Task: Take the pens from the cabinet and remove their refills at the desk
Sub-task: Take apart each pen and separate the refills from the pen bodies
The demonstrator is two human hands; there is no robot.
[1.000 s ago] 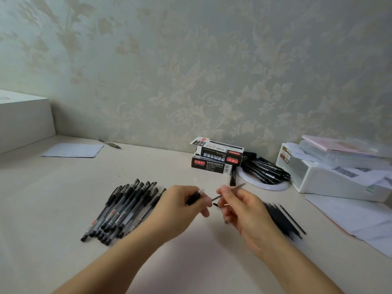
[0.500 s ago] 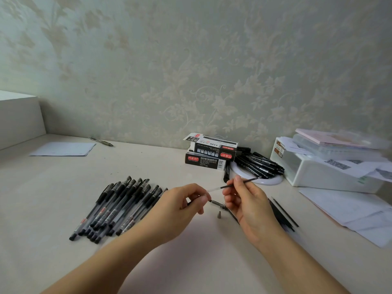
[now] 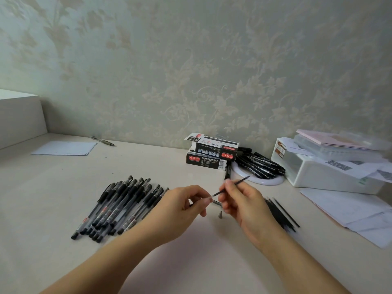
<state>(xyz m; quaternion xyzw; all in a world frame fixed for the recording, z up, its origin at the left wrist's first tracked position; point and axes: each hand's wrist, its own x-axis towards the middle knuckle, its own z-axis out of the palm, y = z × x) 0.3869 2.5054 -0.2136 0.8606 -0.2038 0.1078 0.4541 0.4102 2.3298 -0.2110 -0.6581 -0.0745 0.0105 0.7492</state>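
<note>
Head view: her right hand (image 3: pixel 244 205) pinches a thin black refill (image 3: pixel 232 185). Left hand (image 3: pixel 180 205) curls round a pen barrel, mostly hidden, above the desk (image 3: pixel 63 187).

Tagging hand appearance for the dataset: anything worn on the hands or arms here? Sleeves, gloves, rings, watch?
Nothing worn that shows. Left hand and right hand are bare: no gloves, no rings visible. Both forearms are bare to the frame's bottom edge, with no sleeve, watch or band in view. Nails look short and unpainted, though small in frame.
</note>
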